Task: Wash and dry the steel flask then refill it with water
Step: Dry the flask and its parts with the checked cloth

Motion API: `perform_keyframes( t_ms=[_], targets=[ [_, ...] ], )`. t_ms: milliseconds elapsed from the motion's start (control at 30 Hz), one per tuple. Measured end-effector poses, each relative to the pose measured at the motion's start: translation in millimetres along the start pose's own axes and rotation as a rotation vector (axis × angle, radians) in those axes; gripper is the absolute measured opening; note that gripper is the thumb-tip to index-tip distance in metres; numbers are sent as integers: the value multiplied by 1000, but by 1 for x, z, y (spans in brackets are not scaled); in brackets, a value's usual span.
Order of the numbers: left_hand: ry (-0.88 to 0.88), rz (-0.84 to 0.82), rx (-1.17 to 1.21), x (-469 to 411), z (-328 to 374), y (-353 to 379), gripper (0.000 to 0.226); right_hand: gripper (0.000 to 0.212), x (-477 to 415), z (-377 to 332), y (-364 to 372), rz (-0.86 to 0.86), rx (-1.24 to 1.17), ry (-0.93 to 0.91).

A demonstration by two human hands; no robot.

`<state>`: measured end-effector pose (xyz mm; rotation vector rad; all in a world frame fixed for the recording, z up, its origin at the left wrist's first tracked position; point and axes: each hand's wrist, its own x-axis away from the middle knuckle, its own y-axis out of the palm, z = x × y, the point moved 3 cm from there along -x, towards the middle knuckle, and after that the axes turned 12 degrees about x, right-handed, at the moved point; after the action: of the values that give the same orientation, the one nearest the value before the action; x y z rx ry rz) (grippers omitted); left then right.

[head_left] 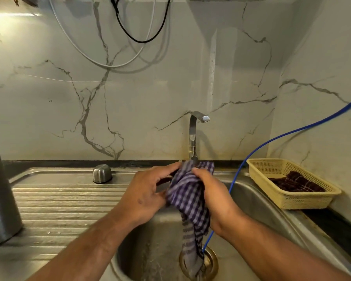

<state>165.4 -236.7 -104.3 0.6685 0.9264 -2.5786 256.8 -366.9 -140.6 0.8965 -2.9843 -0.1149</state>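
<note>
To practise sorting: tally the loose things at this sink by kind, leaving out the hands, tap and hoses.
Cloths: 2, the checked cloth and the dark cloth
Steel flask: 1
Steel cap: 1
Plastic basket: 1
Total: 5

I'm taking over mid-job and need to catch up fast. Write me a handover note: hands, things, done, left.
Hands: left hand and right hand both grip the checked cloth over the sink, its tail hanging to the drain.
Things: steel flask stands uncapped on the drainboard, far left; its cap sits near the back edge.
Done: cap is off; whether the flask is washed cannot be told.
Left: dry the flask, refill it, recap.
</note>
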Motion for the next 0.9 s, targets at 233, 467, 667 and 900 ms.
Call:
perform_keyframes(
  t_ms=[233, 467, 667, 900],
  targets=[
    [83, 120, 180, 5, 12, 16, 42, 34, 6, -16, -5, 198, 287, -305],
    [-185, 39, 734, 10, 15, 20, 28, 41, 13, -32, -16, 265, 738, -905],
    [9, 121, 582, 10, 25, 18, 33, 42, 10, -28, -4, 236, 423, -725],
    [-53, 98, 659, 5, 11, 14, 35, 59, 2, -28, -4, -111, -101, -249]
  ],
)
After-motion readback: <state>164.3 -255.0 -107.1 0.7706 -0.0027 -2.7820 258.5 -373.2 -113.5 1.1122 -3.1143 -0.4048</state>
